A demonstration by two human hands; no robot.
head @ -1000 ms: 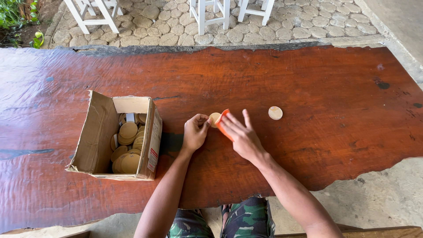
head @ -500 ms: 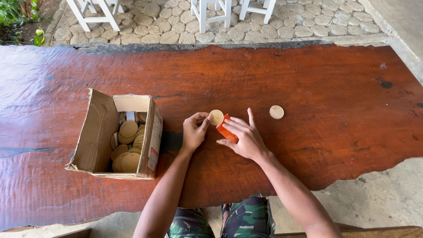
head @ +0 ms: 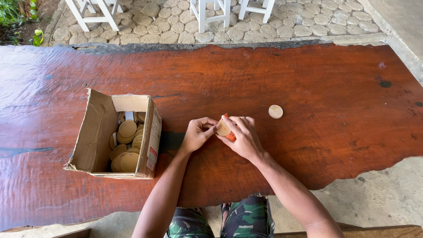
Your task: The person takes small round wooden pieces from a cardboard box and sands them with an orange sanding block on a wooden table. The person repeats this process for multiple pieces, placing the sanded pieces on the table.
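My left hand (head: 197, 133) pinches the edge of a small round wooden disc (head: 223, 128) just above the red-brown table (head: 308, 75). My right hand (head: 241, 135) curls over the same disc and over an orange piece (head: 230, 135) that shows under its fingers; what that orange piece is I cannot tell. The two hands touch at the disc, near the table's front middle. A second pale wooden disc (head: 276, 111) lies flat on the table to the right of my right hand.
An open cardboard box (head: 98, 132) stands left of my hands and holds several round wooden discs (head: 128, 128). White chair legs (head: 207, 11) stand on the cobbled ground beyond the table's far edge. My knees in camouflage trousers (head: 246, 219) show below the near edge.
Both hands have closed in on the disc. The right hand's fingers, spread a second ago, now curl over the disc and the orange piece, hiding most of it.
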